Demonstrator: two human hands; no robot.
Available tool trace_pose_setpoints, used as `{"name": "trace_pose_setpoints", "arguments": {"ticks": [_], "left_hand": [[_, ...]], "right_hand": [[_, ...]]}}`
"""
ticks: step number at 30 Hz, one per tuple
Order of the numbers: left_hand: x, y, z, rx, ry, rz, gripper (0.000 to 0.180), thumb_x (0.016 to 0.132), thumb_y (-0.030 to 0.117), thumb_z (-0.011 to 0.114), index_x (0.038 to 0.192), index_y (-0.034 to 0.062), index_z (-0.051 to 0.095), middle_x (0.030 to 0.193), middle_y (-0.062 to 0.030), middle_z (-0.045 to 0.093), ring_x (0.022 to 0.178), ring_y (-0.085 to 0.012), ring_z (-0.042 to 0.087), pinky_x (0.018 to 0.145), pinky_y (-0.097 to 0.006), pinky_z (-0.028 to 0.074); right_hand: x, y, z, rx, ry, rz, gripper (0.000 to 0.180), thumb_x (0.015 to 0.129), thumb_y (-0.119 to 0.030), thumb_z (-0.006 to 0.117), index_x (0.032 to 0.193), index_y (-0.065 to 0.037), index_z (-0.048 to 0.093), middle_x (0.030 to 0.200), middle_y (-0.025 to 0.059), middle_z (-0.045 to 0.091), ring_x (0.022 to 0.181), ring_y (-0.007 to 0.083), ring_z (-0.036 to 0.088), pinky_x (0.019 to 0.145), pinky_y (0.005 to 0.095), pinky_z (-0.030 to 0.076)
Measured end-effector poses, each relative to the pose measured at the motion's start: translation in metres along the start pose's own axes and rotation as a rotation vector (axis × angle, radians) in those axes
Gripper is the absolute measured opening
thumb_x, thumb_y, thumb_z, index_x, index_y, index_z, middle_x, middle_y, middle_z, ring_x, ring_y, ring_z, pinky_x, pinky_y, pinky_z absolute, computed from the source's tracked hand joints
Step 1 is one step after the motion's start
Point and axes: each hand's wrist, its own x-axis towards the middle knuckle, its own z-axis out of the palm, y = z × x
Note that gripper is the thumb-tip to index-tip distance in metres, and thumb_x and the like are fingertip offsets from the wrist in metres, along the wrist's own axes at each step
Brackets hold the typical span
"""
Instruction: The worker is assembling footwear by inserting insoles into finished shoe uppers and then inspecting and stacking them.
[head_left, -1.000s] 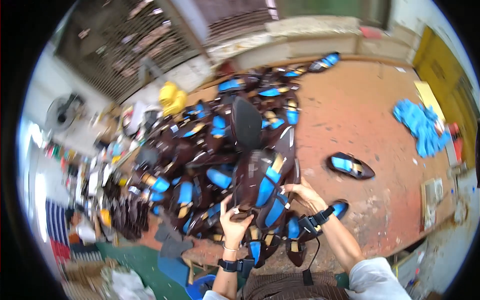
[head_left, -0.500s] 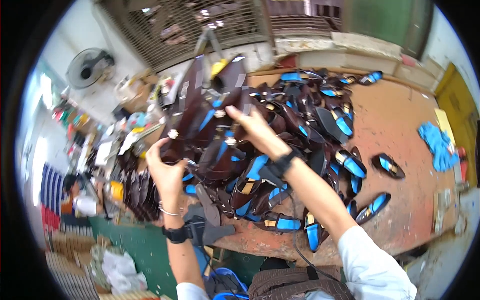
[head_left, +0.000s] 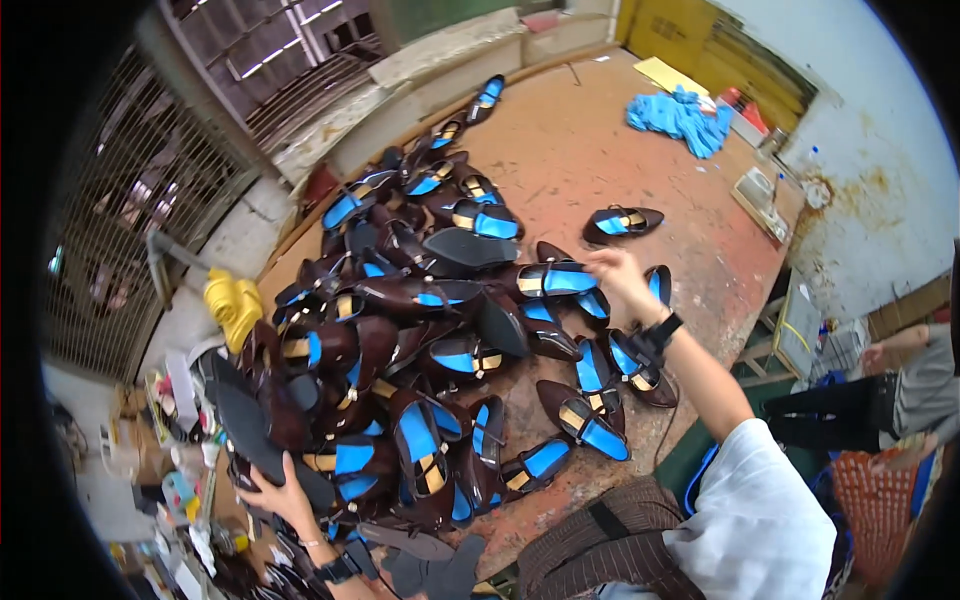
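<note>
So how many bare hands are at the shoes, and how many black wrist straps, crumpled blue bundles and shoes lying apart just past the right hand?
Bare hands: 2, the left hand and right hand
Black wrist straps: 2
Crumpled blue bundle: 1
Dark brown pointed strap shoe lying apart: 1
Total: 6, leaving out the heaped shoes

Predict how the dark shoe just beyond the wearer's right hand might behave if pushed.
The shoe would probably slide rather than roll, since it lies opening upward with a long shape. Its glossy surface may feel slippery. It seems fairly stiff, as it holds its pointed form.
</note>
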Motion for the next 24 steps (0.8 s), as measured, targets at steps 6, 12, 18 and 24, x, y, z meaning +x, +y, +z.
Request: {"name": "trace_pose_setpoints", "arguments": {"ticks": [6,12,18,24], "left_hand": [[-0.008,-0.036,-0.001,0.168,0.02,-0.036,0.072,0.086,0.043,0.074,0.141,0.003,0.049,0.154,-0.0379,0.015,0.141,-0.0507,0.026,0.116,-0.053,0.025],[0.0,-0.099,0.005,0.308,-0.06,-0.054,0.081,0.091,0.052,0.067,0.151,0.0052,0.039,0.153,-0.0442,0.007,0.143,-0.0552,0.015,0.116,-0.057,0.022],[-0.02,-0.023,0.016,0.555,-0.023,0.094,0.078,0.078,0.006,0.072,0.148,0.0031,0.037,0.14,-0.0269,0.042,0.116,-0.0397,0.052,0.094,-0.046,0.046],[-0.004,-0.081,0.015,0.378,0.027,-0.01,0.084,0.09,0.053,0.068,0.152,0.0061,0.036,0.15,-0.0447,0.013,0.14,-0.0591,0.019,0.114,-0.058,0.025]], "right_hand": [[0.087,0.104,-0.044,-0.55,0.188,0.212,0.059,0.081,-0.026,0.071,0.133,-0.001,0.058,0.115,0.0211,0.069,0.108,0.0326,0.067,0.094,0.0411,0.052],[0.176,0.174,-0.029,-0.661,0.228,0.42,0.085,0.074,-0.047,0.081,0.144,-0.011,0.049,0.15,0.023,0.041,0.129,0.0442,0.051,0.107,0.0485,0.043],[0.088,0.148,-0.065,-0.942,0.115,0.236,0.038,0.073,-0.031,0.077,0.101,-0.004,0.075,0.13,0.0254,0.057,0.117,0.0443,0.056,0.1,0.0563,0.042],[-0.066,0.144,-0.053,-0.731,0.197,0.576,0.058,0.075,-0.033,0.08,0.121,-0.012,0.052,0.138,0.0341,0.039,0.128,0.052,0.042,0.107,0.0637,0.032]]}}
